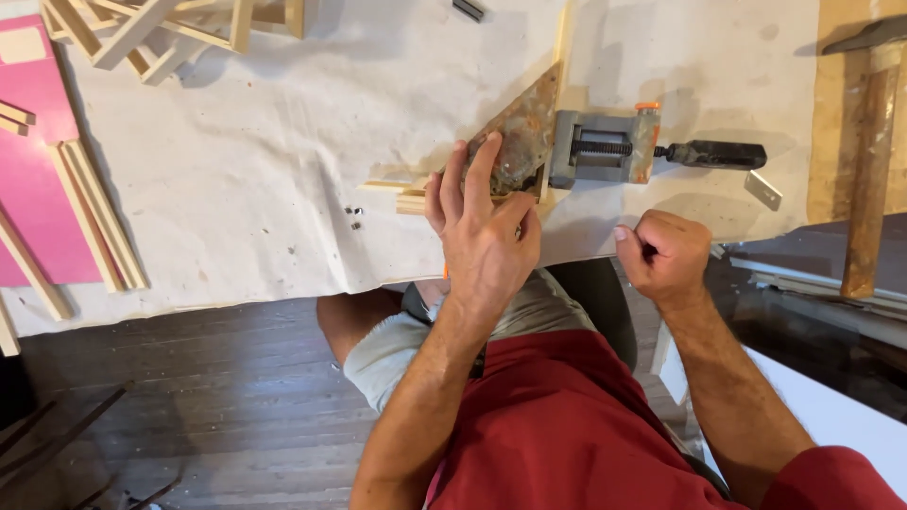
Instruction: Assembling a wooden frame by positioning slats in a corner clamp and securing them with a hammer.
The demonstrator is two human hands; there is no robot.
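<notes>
Left hand [482, 222] lies flat, fingers spread, pressing thin wooden strips [413, 199] and the rusty triangular plate of a corner clamp [567, 146] down on the bench [265, 179], near its front edge. Right hand [664, 250] is balled in a fist at the bench edge just below the clamp's black handle [710, 154]; something dark may sit inside the fist, too small to tell. Clamp looks heavy, stiff metal, unlikely to slide on the cloth cover; best gripped by the grey body or the handle. Strips look light, thin, easy to snap or knock out of line, so hold them flat near the joint. The joint itself is hidden under the left palm. Hammer [864, 161] at right, head cut off by the frame; more strips [99, 222] lie on a pink sheet [38, 208] at left; tiny dark bits [355, 217] on the cloth, unclear what.
</notes>
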